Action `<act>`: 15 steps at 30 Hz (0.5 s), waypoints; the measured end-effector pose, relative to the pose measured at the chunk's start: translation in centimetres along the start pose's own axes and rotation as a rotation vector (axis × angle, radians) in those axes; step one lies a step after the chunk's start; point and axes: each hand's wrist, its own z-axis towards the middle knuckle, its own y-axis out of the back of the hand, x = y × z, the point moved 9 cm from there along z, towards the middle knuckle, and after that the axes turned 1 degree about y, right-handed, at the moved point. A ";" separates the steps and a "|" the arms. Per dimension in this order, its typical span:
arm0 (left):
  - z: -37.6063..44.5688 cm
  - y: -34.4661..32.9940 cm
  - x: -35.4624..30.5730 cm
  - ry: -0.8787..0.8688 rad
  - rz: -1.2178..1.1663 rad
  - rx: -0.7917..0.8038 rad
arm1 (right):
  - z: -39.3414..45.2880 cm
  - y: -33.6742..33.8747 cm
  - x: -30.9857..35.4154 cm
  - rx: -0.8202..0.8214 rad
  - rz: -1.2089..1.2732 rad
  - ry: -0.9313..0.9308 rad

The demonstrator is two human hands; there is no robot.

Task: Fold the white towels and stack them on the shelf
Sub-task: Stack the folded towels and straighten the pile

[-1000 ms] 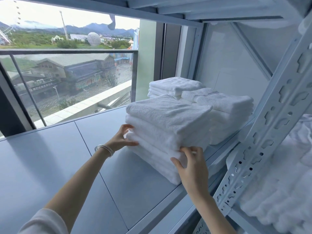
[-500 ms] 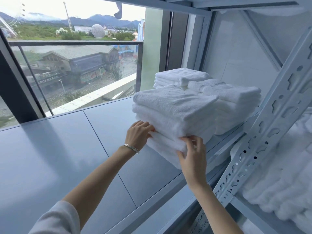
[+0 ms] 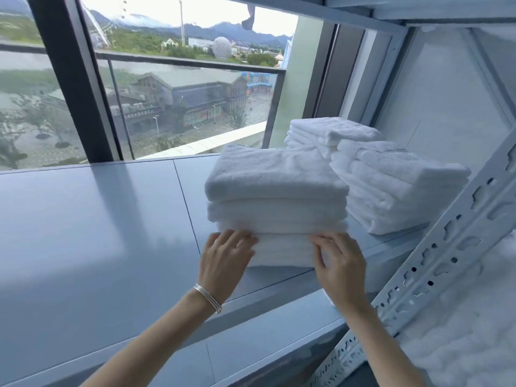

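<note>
White towel stack (image 3: 276,202) on shelf (image 3: 97,219), hands (image 3: 226,261) touching.

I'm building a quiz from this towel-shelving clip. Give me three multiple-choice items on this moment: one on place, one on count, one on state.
1. Where are both hands?
A. On the near stack's front face
B. On the window rail
C. On the back stack

2. How many towel stacks stand on the shelf?
A. One
B. Three
C. Five

3. The near stack is:
A. Lifted
B. Unfolded
C. Resting on the shelf

Answers:
1 A: left hand and right hand press the near stack.
2 B: near, right stack, back stack.
3 C: its base meets the shelf.
</note>
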 end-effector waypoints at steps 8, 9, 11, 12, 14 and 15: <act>-5.6 -4.1 5.9 1.051 -0.836 0.232 | 0.7 -3.6 1.6 0.091 0.040 0.260; -5.5 -3.8 5.7 1.049 -0.837 0.203 | 1.0 -3.6 1.7 0.080 0.039 0.289; -4.9 -3.1 4.9 1.001 -0.780 0.140 | 1.6 -4.1 2.3 0.082 -0.002 0.337; -4.3 -2.6 4.4 0.968 -0.741 0.115 | 1.9 -4.7 2.8 0.098 -0.049 0.367; -3.3 -2.0 3.5 0.931 -0.633 0.083 | 2.2 -6.0 3.4 0.141 -0.152 0.414; -3.0 -1.9 3.4 0.931 -0.586 0.072 | 2.5 -6.5 3.5 0.159 -0.198 0.412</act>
